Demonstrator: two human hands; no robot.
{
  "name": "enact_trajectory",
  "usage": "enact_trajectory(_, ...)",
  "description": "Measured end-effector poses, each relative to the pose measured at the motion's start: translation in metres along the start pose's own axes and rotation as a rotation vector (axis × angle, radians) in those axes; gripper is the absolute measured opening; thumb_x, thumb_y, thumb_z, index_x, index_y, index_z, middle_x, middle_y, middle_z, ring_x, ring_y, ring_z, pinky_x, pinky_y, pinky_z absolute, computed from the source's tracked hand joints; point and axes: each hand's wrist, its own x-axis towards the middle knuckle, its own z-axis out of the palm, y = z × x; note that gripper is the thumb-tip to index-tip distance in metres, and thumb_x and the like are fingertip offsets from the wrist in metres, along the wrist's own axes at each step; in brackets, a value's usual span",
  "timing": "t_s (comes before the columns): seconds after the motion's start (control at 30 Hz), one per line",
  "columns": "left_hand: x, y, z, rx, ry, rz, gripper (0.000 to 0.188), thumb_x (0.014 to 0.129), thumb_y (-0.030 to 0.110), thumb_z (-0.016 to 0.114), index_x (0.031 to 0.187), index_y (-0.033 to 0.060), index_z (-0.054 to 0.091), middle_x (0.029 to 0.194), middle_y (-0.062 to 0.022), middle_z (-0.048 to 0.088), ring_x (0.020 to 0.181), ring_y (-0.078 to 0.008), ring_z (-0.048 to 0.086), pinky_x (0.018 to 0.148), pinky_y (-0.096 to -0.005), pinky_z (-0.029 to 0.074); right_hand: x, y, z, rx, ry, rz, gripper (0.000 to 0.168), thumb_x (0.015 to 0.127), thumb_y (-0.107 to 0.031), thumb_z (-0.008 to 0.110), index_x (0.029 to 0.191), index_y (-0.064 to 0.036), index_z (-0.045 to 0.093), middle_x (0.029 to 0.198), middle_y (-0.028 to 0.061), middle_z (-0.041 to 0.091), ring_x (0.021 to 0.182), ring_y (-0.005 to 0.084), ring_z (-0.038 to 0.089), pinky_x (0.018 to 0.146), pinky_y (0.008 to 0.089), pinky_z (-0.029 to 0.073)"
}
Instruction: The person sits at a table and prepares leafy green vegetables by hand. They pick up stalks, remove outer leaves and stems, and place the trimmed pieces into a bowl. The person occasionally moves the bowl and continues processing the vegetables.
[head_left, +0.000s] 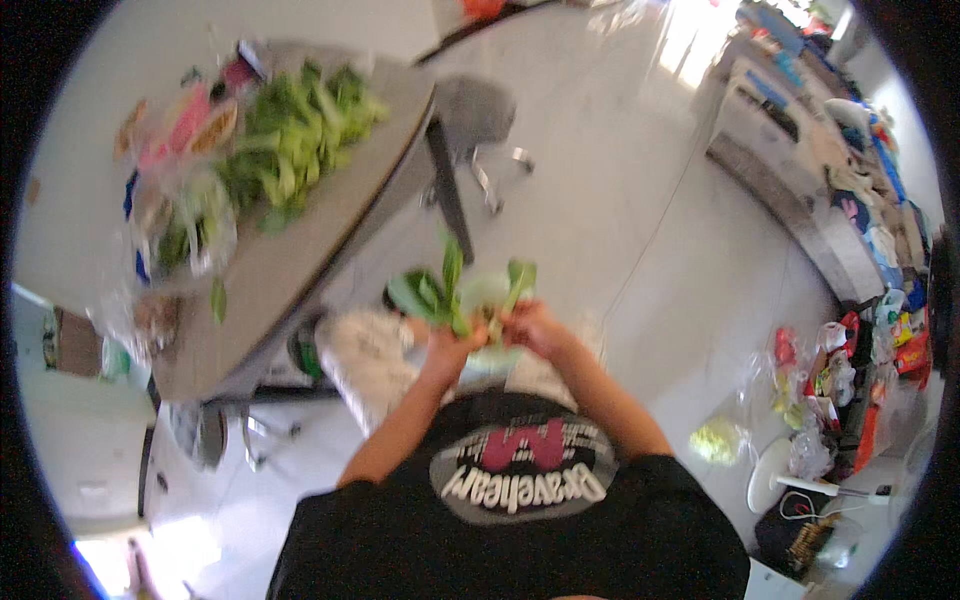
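My left hand (453, 346) grips a bunch of leafy greens (420, 294) by its base, the leaves pointing away from me. Close beside it, my right hand (534, 327) pinches a single stalk with a small leaf (520, 276). The stalk's lower end meets the bunch's root end between the hands, and blur hides whether the two are still joined. Under both hands a pale green basin (491, 361) sits over my lap, between legs in light patterned trousers (352, 352). Hands and leaves cover most of its inside.
To the left stands a grey-brown table (251, 296) with a heap of leafy greens (307, 135), a clear plastic bag of greens (191, 225) and one loose leaf (218, 300). A swivel chair (476, 112) is behind it. A cluttered sofa (787, 187), bags (832, 367) and a white fan (770, 474) line the right.
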Motion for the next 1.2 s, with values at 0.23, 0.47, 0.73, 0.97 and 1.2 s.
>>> enact_trajectory(0.23,-0.003,0.021,0.004,-0.033,-0.023,-0.086,0.018,0.076,0.008,0.067,0.089,-0.0032,0.063,0.079,-0.0066,0.064,0.072,-0.0131,0.06,0.067,-0.0269,0.048,-0.013,-0.028,0.024,0.15,0.036,0.041,0.013,0.087,-0.012,0.058,0.092,0.0,0.058,0.077,0.0075,0.062,0.057,0.0139,0.058,0.05,0.0263,0.05)
enact_trajectory(0.47,0.001,0.02,-0.001,0.012,-0.053,-0.105,0.023,0.075,0.01,0.067,0.093,-0.0046,0.064,0.08,-0.0079,0.065,0.069,-0.0108,0.058,0.065,-0.0245,0.048,-0.008,-0.031,0.028,0.074,0.04,0.063,0.013,0.087,-0.012,0.058,0.09,0.0,0.057,0.076,0.0066,0.061,0.061,0.0133,0.058,0.051,0.026,0.05)
enact_trajectory(0.73,0.003,0.018,-0.002,-0.009,-0.057,-0.039,0.017,0.076,0.009,0.066,0.086,-0.0048,0.064,0.076,-0.0085,0.065,0.063,-0.0112,0.06,0.06,-0.0251,0.05,-0.007,-0.031,0.028,0.071,0.049,0.07,0.012,0.087,-0.01,0.057,0.091,0.001,0.056,0.077,0.008,0.061,0.062,0.0142,0.059,0.052,0.0258,0.051)
enact_trajectory(0.97,0.003,0.017,0.0,0.129,0.005,-0.024,0.012,0.076,0.008,0.064,0.08,-0.0032,0.063,0.07,-0.0078,0.064,0.058,-0.0107,0.059,0.056,-0.0253,0.05,-0.009,-0.034,0.034,0.01,0.069,0.02,0.012,0.087,-0.009,0.055,0.092,0.002,0.056,0.076,0.0084,0.061,0.058,0.0139,0.058,0.052,0.026,0.051)
enact_trajectory(1.2,0.003,0.017,0.004,0.213,-0.021,-0.071,0.015,0.078,0.012,0.064,0.084,-0.0021,0.062,0.071,-0.0072,0.064,0.06,-0.0117,0.059,0.057,-0.0267,0.05,-0.004,-0.018,0.013,0.273,-0.095,0.114,0.015,0.09,-0.011,0.052,0.098,0.0,0.057,0.085,0.0096,0.062,0.066,0.0177,0.061,0.052,0.0303,0.052)
